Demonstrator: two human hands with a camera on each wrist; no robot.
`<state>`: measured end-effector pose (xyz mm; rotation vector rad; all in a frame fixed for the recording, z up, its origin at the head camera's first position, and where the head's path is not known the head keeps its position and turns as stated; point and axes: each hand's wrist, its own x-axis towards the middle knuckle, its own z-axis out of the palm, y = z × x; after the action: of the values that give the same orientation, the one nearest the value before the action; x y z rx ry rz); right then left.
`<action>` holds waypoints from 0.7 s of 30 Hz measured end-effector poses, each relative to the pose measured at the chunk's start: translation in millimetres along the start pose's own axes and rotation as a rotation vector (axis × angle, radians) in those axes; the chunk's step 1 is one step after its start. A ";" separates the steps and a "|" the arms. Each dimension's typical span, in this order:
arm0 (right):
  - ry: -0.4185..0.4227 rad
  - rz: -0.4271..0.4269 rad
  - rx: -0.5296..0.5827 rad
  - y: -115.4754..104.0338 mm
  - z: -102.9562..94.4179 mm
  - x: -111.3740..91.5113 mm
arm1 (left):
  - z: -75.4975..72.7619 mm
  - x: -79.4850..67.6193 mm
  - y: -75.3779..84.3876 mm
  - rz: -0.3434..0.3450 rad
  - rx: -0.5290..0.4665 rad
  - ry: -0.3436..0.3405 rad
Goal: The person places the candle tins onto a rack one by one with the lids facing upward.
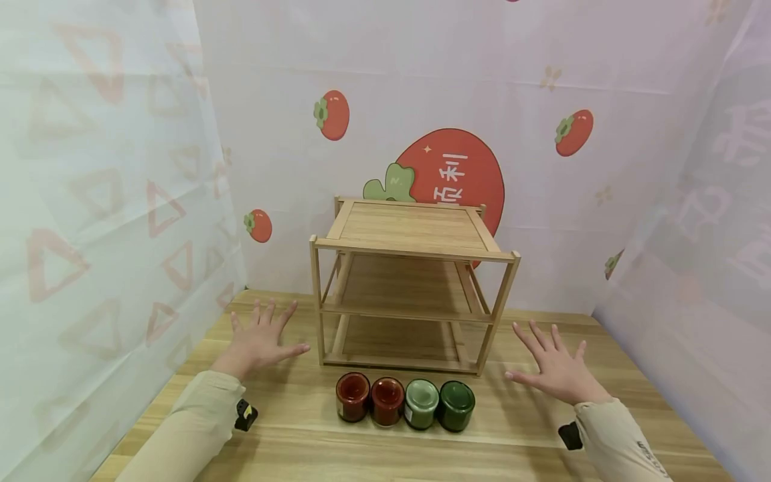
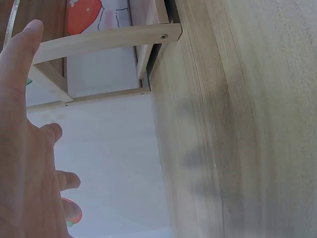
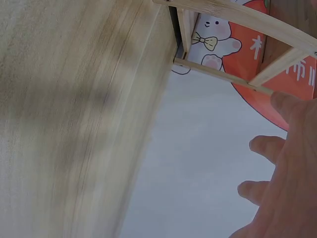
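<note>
A three-level wooden rack stands upright in the middle of the table. In front of it, four jars is avoided here: several glass jars line up in a row, a red jar, a second red jar, a pale green jar and a dark green jar. My left hand spreads its fingers over the table left of the rack, holding nothing. To the rack's right, my right hand is spread likewise and holds nothing. Both wrist views show the rack's side posts near the fingers.
The wooden table carries the rack and jars. Printed white curtains hang behind and on both sides. A small black device sits at the left wrist, another black device at the right.
</note>
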<state>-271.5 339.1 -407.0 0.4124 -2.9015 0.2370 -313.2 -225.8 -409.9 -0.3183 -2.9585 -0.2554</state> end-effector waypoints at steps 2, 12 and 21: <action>-0.004 0.000 0.004 -2.0 -2.4 -1.0 | -0.4 0.3 -0.3 0.007 -0.001 0.006; -0.146 0.022 0.116 -4.4 -9.3 -4.8 | -8.4 4.1 0.0 0.103 -0.024 -0.023; -0.161 0.046 0.192 0.9 -5.4 -5.8 | -11.2 5.2 2.3 0.109 -0.066 -0.055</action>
<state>-265.4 342.4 -403.2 0.4136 -3.0599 0.5154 -316.2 -224.6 -397.7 -0.5011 -2.9786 -0.3368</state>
